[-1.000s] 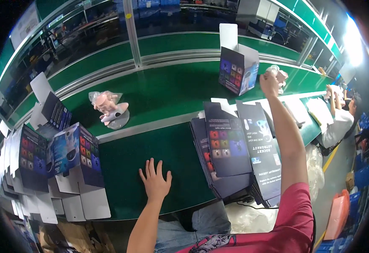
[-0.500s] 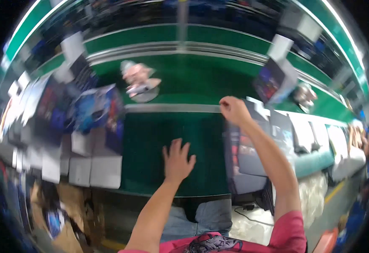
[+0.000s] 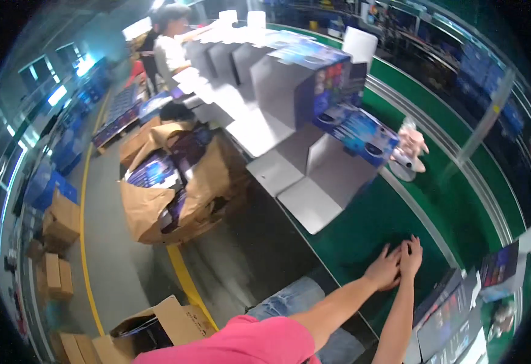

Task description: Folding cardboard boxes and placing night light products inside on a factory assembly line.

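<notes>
My left hand and my right hand meet above the dark green work mat, touching or overlapping. Their fingers are stretched out in part, and nothing shows in either one. Beyond them, on the green conveyor belt, stands a pinkish figurine on a round clear base. Open boxes with pale grey insides and blue printed sides sit side by side along the left of the mat. To the right of my hands lie folded dark printed boxes.
A large torn brown paper sack of printed packaging stands on the floor at left. Nearer is an open carton. Another person is at the bench's far end. An open printed box and a second figurine stand at right.
My view has swung to the left, bringing the floor and sack into sight. My hands, apart before, have come together over the mat; the right one has left the boxes at right.
</notes>
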A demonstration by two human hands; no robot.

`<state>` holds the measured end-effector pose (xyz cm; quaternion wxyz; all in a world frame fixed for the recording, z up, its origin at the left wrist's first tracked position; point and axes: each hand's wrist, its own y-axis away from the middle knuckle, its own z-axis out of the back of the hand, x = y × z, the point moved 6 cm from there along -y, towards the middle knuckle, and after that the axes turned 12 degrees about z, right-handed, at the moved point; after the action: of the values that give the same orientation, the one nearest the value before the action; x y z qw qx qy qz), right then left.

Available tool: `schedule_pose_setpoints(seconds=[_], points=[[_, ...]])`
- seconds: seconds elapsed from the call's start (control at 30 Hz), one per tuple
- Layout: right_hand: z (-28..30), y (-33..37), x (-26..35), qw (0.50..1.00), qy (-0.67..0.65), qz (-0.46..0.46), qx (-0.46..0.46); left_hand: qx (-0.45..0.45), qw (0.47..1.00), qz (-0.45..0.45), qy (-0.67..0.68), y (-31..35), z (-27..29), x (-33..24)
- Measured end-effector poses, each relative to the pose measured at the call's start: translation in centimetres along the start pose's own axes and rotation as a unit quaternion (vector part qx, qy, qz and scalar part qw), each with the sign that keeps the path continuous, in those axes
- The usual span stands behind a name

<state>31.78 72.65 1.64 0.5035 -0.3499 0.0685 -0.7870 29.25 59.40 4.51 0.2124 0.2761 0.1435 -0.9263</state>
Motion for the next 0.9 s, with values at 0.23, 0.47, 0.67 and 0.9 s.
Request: schedule_pose_setpoints(seconds=[0.23,0.47,0.67,0.9], points=[[0.0,0.6,1.7,0.997,-0.073,-0.032,-0.004,0.019,1.000,0.015,0.001,1.5,1.3,0.3],[0.6,1.4,1.2,0.987,-0.129,-0.073,-0.062,0.028,0.999,0.020,0.009,1.3,1.7,0.4],[0.9,1.4,1.3,0.986,-0.115,-0.083,-0.084,0.013,0.999,0.029,0.010,1.3,2.2,0.1],[1.0,1.8,2.4,0.986,-0.120,-0.067,-0.095,-0.048,0.999,0.023,0.006,1.6,2.2,0.4]])
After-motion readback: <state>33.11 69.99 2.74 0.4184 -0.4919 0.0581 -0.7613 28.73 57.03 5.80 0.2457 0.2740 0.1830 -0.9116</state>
